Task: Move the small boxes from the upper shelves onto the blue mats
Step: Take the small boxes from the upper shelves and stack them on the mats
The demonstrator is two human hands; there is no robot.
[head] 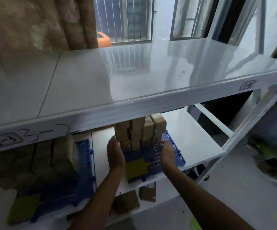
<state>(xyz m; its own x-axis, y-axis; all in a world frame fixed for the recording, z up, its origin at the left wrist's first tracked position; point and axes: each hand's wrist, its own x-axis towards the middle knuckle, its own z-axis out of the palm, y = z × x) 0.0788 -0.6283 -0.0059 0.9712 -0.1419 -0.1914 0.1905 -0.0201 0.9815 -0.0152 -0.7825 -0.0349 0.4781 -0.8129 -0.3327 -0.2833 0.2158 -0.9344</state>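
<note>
Top shelf (134, 77): white, glossy, bare, mirroring the barred window (124, 19) behind; a handwritten label (247, 85) on its front edge at right, more writing (26, 135) at left. Room: patterned curtain (39, 22) at upper left, orange container (103, 39) on the sill beside it, white rack post (244, 130) at right, blurred clutter on the floor beyond. Lower shelf (192, 138): white, carrying two blue mats. Right mat (176, 161): a stack of small brown boxes (139, 131) standing at its rear half, a yellow patch (137, 168) on its front half. My left hand (115, 155): open, palm flat toward the stack's left side, fingertips at or just beside the lowest box; contact uncertain. My right hand (167, 155): open, fingers spread over the mat just right of the stack, gripping nothing. Left mat (84, 163): a larger block of brown boxes (34, 165), blurred, with another yellow patch (24, 208) at its front. Shelf below: two more boxes (134, 198), seen between my forearms.
</note>
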